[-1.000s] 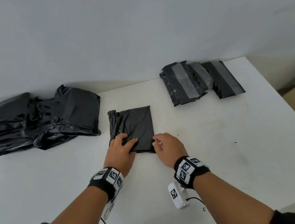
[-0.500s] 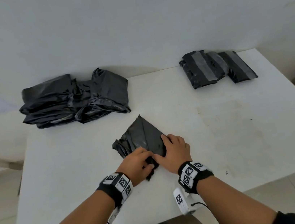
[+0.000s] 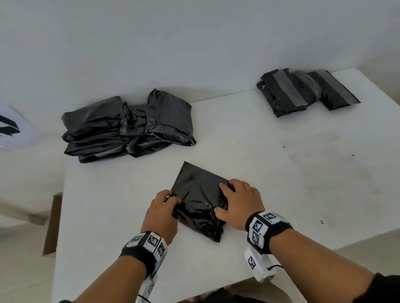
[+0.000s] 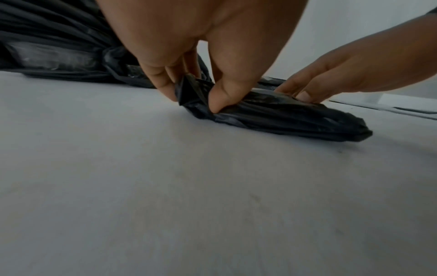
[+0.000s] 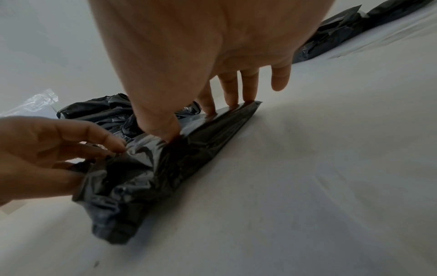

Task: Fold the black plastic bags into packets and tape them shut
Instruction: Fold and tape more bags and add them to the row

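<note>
bag (image 3: 199,204): light, limp, slippery, we'd hold folded edges | our left hand (image 3: 161,214) pinches its corner | our right hand (image 3: 240,203) presses it flat, fingers straight

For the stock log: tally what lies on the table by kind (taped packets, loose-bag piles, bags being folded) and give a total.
Taped packets: 3, it seems; they overlap, and the middle one is hard to make out
Loose-bag pile: 1; the bags within cannot be counted
Bag being folded: 1
Total: 5
</note>
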The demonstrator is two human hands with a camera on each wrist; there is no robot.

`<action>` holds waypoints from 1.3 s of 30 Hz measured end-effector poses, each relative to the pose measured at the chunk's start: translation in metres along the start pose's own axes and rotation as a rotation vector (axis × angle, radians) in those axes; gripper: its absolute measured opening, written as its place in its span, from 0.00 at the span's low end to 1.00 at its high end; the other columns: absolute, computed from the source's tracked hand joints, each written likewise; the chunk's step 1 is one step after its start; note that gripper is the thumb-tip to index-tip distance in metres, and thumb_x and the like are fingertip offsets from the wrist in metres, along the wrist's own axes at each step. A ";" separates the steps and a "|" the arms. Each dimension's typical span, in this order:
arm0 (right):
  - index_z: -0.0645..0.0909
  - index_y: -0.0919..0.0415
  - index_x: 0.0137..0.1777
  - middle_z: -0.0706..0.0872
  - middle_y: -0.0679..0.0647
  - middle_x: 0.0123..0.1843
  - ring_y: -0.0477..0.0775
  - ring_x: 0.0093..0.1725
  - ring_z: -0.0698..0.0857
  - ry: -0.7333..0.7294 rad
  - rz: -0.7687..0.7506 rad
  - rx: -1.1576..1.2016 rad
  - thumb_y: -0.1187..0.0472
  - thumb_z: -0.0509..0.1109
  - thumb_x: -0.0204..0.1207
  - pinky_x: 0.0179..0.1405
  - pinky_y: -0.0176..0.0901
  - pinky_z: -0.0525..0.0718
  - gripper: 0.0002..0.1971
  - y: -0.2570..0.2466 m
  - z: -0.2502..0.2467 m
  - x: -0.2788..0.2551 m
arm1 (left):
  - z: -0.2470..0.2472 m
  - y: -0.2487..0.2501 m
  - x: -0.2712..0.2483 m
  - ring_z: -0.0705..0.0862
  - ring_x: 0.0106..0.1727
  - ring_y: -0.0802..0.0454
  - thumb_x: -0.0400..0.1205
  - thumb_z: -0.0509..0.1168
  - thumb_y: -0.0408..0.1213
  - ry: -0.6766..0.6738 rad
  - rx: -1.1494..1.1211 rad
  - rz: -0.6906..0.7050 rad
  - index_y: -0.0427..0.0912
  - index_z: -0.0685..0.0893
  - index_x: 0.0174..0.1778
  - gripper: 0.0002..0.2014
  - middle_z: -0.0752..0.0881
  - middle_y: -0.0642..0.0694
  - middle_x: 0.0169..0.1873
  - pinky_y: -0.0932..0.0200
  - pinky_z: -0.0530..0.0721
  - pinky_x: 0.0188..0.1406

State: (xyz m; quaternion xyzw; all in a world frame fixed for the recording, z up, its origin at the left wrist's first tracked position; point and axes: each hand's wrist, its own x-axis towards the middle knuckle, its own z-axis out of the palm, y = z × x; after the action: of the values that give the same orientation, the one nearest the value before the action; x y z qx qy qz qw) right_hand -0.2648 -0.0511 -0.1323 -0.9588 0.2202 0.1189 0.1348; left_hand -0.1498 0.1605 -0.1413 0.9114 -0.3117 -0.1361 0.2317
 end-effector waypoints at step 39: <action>0.54 0.53 0.87 0.54 0.58 0.87 0.64 0.84 0.57 -0.019 -0.442 -0.130 0.53 0.66 0.83 0.79 0.56 0.65 0.35 -0.040 0.001 0.032 | -0.006 0.015 0.020 0.82 0.53 0.48 0.71 0.79 0.50 0.280 -0.453 -0.621 0.48 0.73 0.66 0.31 0.80 0.47 0.54 0.55 0.80 0.50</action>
State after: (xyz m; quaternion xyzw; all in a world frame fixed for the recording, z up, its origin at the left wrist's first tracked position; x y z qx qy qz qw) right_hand -0.2187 -0.0284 -0.1346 -0.9892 -0.0046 0.1093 0.0978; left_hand -0.1395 0.1397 -0.1306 0.8977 0.0507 -0.1393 0.4148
